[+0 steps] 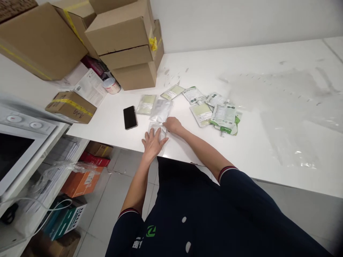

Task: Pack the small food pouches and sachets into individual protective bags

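My left hand [152, 143] lies with fingers spread on a small clear plastic bag [160, 126] near the table's front edge. At the bag's upper right corner, my right hand [173, 125] is closed, its thumb and fingers pinching the bag's edge. A silvery flat pouch [161, 110] lies just beyond both hands. Beside it is a pale green packet with a white label [147, 104], and another pale green packet [173, 92] rests farther back. What lies under my left palm is hidden.
A black phone [130, 117] lies left of my hands. Green-and-white spout pouches [224, 116] are heaped to the right, beside a large clear plastic sheet [284, 107]. Stacked cardboard boxes [134, 76] and a round tin [112, 86] stand at the back left.
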`<state>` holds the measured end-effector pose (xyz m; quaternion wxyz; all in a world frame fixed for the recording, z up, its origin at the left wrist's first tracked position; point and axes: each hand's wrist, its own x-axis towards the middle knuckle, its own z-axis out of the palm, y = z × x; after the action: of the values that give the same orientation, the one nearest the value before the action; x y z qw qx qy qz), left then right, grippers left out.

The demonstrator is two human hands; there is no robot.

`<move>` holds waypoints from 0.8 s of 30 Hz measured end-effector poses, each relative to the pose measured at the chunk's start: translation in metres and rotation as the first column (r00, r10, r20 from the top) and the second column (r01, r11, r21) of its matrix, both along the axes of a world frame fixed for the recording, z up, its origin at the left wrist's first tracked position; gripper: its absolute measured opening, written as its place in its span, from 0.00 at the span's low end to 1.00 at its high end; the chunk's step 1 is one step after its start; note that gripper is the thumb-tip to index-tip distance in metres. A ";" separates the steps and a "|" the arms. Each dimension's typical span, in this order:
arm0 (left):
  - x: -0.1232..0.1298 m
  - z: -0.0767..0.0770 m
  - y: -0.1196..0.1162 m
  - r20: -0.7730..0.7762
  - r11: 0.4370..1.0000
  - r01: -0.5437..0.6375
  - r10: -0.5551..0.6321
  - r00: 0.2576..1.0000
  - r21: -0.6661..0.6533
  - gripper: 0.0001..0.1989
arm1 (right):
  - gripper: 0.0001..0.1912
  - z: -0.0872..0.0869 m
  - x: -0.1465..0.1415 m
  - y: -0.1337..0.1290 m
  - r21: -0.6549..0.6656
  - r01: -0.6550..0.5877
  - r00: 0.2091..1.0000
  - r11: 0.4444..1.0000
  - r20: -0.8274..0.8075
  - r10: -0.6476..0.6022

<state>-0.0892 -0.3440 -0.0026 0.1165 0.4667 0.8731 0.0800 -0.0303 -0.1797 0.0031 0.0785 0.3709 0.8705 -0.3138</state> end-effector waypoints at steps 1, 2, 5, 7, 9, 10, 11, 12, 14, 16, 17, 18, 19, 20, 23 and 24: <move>0.001 -0.004 0.002 -0.021 1.000 0.003 -0.003 1.000 -0.016 0.34 | 0.20 0.002 0.000 0.001 0.027 0.044 0.999 0.999 -0.010 -0.044; -0.001 -0.008 0.005 -0.044 1.000 0.002 -0.003 0.999 -0.019 0.33 | 0.21 0.003 0.001 0.002 0.051 0.084 0.996 0.995 -0.020 -0.084; -0.013 -0.017 0.018 -0.099 1.000 0.011 -0.011 0.995 0.002 0.31 | 0.23 0.004 0.017 -0.003 0.089 0.142 0.988 0.986 -0.077 -0.136; -0.025 -0.020 0.025 -0.111 0.999 0.041 -0.040 0.993 0.010 0.30 | 0.23 0.003 0.039 -0.010 0.076 0.132 0.980 0.988 -0.161 -0.118; -0.036 -0.021 0.030 -0.120 0.997 0.072 -0.070 0.990 0.013 0.30 | 0.22 0.003 0.071 -0.014 0.040 0.090 0.963 0.995 -0.256 -0.077; -0.039 -0.022 0.031 -0.123 0.996 0.085 -0.083 0.989 0.012 0.30 | 0.21 0.004 0.091 -0.012 0.023 0.078 0.954 0.997 -0.292 -0.068; -0.042 -0.022 0.032 -0.123 0.995 0.095 -0.094 0.988 0.007 0.31 | 0.19 0.005 0.112 -0.008 0.015 0.088 0.947 0.996 -0.311 -0.079; -0.044 -0.022 0.032 -0.118 0.995 0.100 -0.099 0.988 0.001 0.31 | 0.18 0.007 0.134 0.001 0.019 0.128 0.944 0.992 -0.310 -0.116; -0.044 -0.021 0.031 -0.116 0.994 0.105 -0.103 0.988 0.009 0.32 | 0.15 0.011 0.179 0.028 0.107 0.329 0.920 0.938 -0.258 -0.294; -0.040 -0.020 0.030 -0.148 0.992 0.106 -0.096 0.984 0.061 0.33 | 0.14 0.014 0.220 0.066 0.306 0.559 0.829 0.771 -0.231 -0.509; -0.036 -0.018 0.029 -0.175 0.989 0.108 -0.090 0.980 0.097 0.33 | 0.15 0.014 0.238 0.085 0.396 0.618 0.782 0.679 -0.227 -0.580; -0.032 -0.017 0.029 -0.205 0.985 0.112 -0.083 0.975 0.134 0.33 | 0.16 0.011 0.252 0.104 0.474 0.631 0.761 0.614 -0.222 -0.610; -0.027 -0.016 0.029 -0.230 0.979 0.115 -0.075 0.970 0.166 0.32 | 0.18 0.007 0.263 0.120 0.537 0.597 0.777 0.596 -0.203 -0.595; -0.022 -0.014 0.028 -0.247 0.974 0.116 -0.066 0.967 0.192 0.31 | 0.20 0.002 0.271 0.134 0.579 0.539 0.810 0.612 -0.158 -0.565; -0.009 -0.012 0.024 -0.263 0.960 0.121 -0.052 0.963 0.252 0.30 | 0.22 -0.019 0.277 0.160 0.655 0.374 0.888 0.657 -0.048 -0.458; -0.006 -0.013 0.022 -0.264 0.956 0.124 -0.051 0.963 0.268 0.29 | 0.20 -0.023 0.276 0.164 0.676 0.353 0.897 0.647 -0.046 -0.440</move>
<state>-0.0950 -0.3222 -0.0151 -0.0605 0.5233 0.8388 0.1377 0.2461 -0.0159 -0.0203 -0.0773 0.5738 0.8147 0.0335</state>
